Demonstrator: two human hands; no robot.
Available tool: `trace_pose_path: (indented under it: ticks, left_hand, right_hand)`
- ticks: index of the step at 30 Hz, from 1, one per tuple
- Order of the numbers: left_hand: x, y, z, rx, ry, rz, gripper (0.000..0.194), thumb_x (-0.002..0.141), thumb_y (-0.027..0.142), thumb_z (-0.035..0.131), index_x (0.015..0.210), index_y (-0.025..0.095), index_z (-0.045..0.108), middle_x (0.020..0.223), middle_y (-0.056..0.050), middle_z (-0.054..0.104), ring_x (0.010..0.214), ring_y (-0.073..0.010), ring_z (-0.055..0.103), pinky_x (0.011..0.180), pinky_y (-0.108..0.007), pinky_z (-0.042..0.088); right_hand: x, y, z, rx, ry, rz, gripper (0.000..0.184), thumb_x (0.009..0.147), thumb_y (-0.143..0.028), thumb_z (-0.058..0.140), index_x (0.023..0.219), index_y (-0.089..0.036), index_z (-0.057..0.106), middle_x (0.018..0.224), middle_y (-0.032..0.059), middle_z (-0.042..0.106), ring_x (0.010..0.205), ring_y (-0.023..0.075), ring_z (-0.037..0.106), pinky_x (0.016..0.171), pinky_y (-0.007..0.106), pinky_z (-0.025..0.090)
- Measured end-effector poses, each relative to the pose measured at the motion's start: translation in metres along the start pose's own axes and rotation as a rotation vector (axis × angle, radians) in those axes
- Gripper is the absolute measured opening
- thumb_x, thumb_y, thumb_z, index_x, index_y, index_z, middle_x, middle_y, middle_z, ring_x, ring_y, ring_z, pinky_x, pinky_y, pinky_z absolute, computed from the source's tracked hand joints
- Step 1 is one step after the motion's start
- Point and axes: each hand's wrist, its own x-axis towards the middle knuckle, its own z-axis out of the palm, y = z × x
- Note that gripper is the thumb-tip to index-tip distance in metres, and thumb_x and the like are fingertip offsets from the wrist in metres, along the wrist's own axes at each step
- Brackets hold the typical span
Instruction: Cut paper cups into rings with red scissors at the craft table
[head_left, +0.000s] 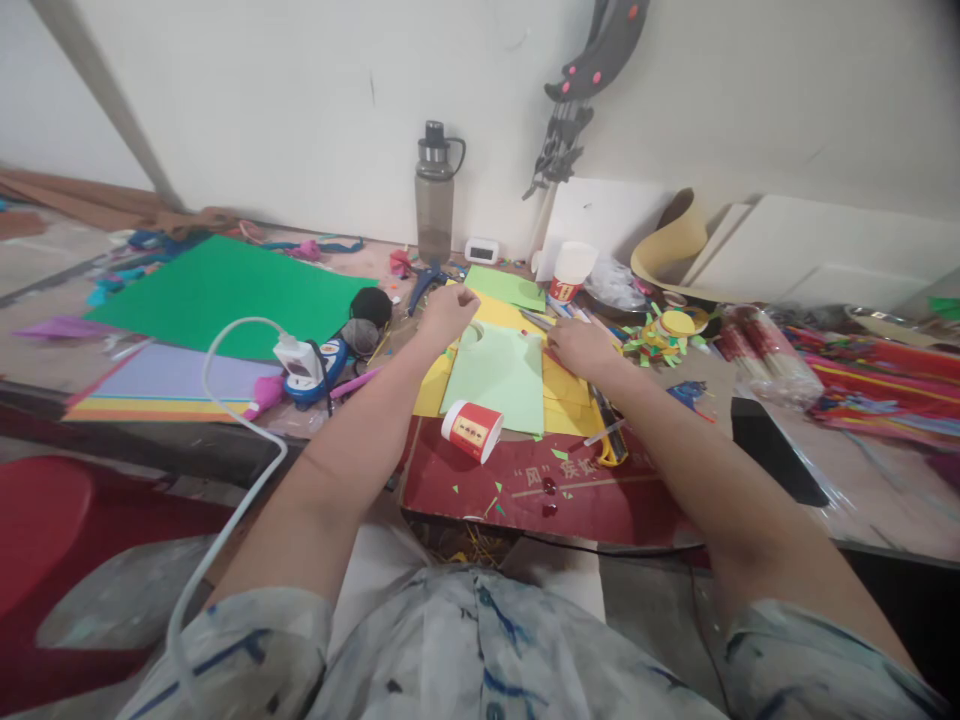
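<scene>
My left hand (pixel 448 313) hovers over the far left part of the paper pile, its fingertips pinched together. Whatever lies between them is too small to make out. A pale roll of tape (pixel 472 336) is just below it. My right hand (pixel 581 348) rests at the pile's right side with curled fingers. A grey pointed tool (pixel 535 319) shows by its fingertips; I cannot tell whether the fingers grip it. Between my hands lies light green paper (pixel 504 385) on yellow sheets (pixel 566 400). A red and white paper cup (pixel 472 430) lies on its side in front.
A water bottle (pixel 435 200) and a small clock (pixel 481 250) stand by the wall. Green card (pixel 247 290) and a power strip (pixel 315 375) with a white cable are on the left. To the right are a yellow-green paper craft (pixel 667 335), a phone (pixel 776 452) and a utility knife (pixel 609 430).
</scene>
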Motion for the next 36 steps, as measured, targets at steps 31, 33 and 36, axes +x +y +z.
trace_pose_path:
  ticks: [31,33,36]
  left_hand:
    - [-0.01,0.014,0.005,-0.431,-0.178,-0.013,0.021,0.086,0.035,0.062,0.08,0.016,0.068,0.088,-0.009,0.073,0.078,-0.0163,0.064,0.072,-0.029,0.049]
    - [-0.015,0.021,0.003,-0.697,-0.328,-0.009,0.036,0.09,0.051,0.06,0.092,0.016,0.069,0.101,-0.011,0.073,0.085,-0.0176,0.067,0.074,-0.03,0.051]
    - [-0.021,0.028,0.0,-0.826,-0.582,0.148,0.047,0.083,0.056,0.071,0.114,0.021,0.069,0.127,-0.012,0.068,0.11,-0.0237,0.066,0.088,-0.035,0.053]
  right_hand:
    - [-0.055,-0.071,-0.026,0.957,0.166,-0.084,0.018,0.087,-0.02,0.054,0.07,-0.018,0.059,0.058,-0.0021,0.059,0.052,0.0108,0.053,0.058,0.025,0.039]
    - [-0.052,-0.06,-0.025,1.024,0.198,0.06,0.017,0.086,-0.02,0.052,0.07,-0.019,0.057,0.053,-0.0033,0.055,0.047,0.0103,0.049,0.053,0.024,0.038]
    - [-0.049,-0.049,-0.024,1.112,0.24,0.193,0.009,0.083,-0.015,0.054,0.086,-0.019,0.061,0.053,-0.0053,0.055,0.044,0.0098,0.048,0.048,0.022,0.037]
